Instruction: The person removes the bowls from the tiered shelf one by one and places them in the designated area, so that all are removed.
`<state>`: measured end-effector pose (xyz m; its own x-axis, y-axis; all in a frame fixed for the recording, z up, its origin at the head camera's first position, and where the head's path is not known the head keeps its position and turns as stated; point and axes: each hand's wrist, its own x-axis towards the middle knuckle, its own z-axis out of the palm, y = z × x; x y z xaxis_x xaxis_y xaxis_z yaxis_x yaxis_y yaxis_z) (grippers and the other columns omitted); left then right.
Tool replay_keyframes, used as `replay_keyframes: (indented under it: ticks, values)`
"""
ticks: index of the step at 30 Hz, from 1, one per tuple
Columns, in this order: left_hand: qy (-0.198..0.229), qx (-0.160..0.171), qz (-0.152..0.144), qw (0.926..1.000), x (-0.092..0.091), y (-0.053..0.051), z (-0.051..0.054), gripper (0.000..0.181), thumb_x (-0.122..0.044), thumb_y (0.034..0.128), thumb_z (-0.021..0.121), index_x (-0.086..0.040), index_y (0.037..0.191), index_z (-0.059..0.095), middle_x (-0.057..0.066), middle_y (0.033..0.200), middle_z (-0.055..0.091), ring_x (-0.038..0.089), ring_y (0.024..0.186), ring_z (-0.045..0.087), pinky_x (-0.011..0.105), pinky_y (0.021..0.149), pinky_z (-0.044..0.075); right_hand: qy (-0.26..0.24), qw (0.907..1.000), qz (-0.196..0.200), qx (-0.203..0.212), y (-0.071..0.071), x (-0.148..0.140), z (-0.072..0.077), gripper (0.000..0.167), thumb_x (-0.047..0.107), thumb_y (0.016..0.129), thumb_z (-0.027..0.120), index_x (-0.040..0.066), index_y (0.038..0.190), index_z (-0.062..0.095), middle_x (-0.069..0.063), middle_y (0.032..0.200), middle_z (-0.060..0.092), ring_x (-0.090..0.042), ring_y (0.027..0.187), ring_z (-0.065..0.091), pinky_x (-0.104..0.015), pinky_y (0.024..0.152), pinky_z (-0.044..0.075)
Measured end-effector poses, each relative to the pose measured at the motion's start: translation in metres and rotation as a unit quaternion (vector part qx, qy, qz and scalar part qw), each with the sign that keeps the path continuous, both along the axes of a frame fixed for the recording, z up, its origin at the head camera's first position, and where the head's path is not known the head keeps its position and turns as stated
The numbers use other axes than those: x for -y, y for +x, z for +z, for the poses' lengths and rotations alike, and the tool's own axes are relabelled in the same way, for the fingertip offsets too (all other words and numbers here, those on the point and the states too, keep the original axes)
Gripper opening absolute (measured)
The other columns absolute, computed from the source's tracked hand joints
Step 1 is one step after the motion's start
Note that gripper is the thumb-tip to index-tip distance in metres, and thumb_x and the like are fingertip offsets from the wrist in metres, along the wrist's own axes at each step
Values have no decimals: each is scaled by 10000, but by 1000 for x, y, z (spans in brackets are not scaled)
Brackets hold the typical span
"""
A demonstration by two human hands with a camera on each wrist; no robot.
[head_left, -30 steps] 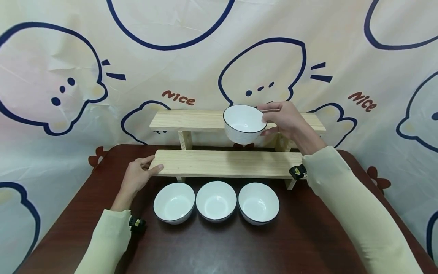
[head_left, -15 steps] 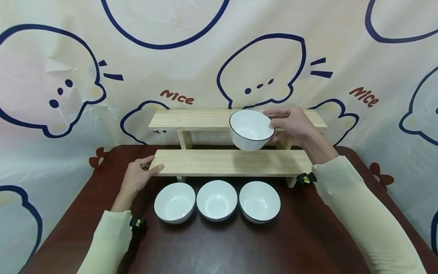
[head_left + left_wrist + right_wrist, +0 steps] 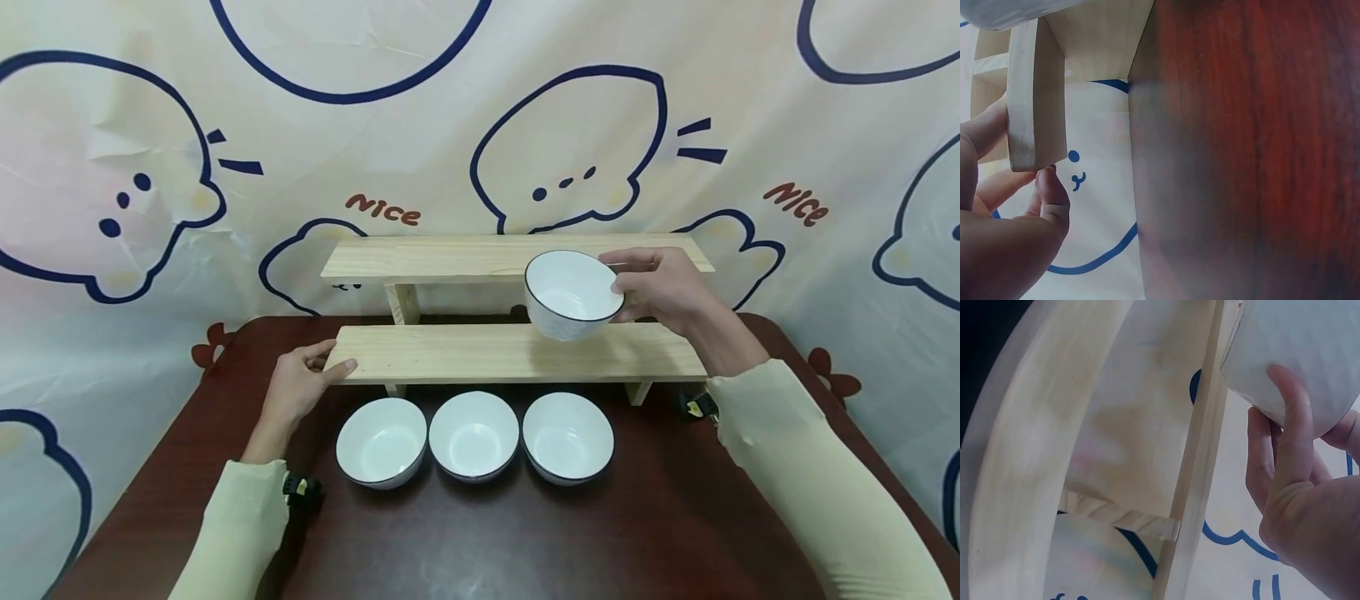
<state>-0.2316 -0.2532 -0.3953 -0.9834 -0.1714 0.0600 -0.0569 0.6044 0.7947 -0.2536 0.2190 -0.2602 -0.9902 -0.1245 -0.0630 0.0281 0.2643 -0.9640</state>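
A white bowl (image 3: pixel 573 292) with a dark rim hangs in the air above the lower board of a two-tier wooden rack (image 3: pixel 450 354). My right hand (image 3: pixel 667 292) grips this bowl by its right side, thumb and fingers on the wall, as the right wrist view shows with the bowl's textured outside (image 3: pixel 1310 356). At the lower board's left end, my left hand (image 3: pixel 300 383) holds the board, thumb on one face and fingers at the edge. The left wrist view shows the fingertips (image 3: pixel 1052 187) around the board's end (image 3: pixel 1035 106).
Three matching white bowls stand in a row before the rack: left bowl (image 3: pixel 382 443), middle bowl (image 3: pixel 474 437), right bowl (image 3: pixel 567 438). The rack's upper board (image 3: pixel 442 258) lies behind and higher. All stands on a dark red-brown table (image 3: pixel 480 542), with a printed cloth (image 3: pixel 420 150) behind.
My right hand has carried the bowl to the right and down, from before the upper board to above the lower one. My left hand stays on the board's end.
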Motion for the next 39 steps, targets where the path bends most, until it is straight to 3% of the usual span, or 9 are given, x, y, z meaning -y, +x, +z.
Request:
replay_keyframes:
  ticks: [16, 25, 39]
  values:
    - [-63, 25, 15, 10000, 0, 0, 4, 607, -208, 917, 773, 67, 1409, 548, 285, 1213, 646, 331, 984, 620, 279, 701, 484, 416, 9989, 126, -195, 17, -21, -17, 453, -28, 943, 587, -71, 1394, 559, -233, 1304, 572, -179, 797, 702, -385, 655, 597]
    - [-83, 155, 79, 9998, 0, 0, 3, 627, -236, 920, 775, 62, 1419, 540, 276, 1214, 638, 324, 978, 602, 284, 693, 472, 346, 9993, 92, -139, 24, -31, -27, 481, -55, 936, 568, -96, 1412, 518, -268, 1401, 493, -155, 794, 690, -370, 624, 594]
    - [-21, 17, 6, 10000, 0, 0, 2, 615, -225, 924, 771, 60, 1419, 542, 267, 1192, 647, 306, 961, 600, 268, 688, 476, 778, 9969, -71, -3, 33, -45, -38, 525, -31, 944, 570, -86, 1457, 472, -290, 1492, 422, -182, 820, 681, -407, 658, 596]
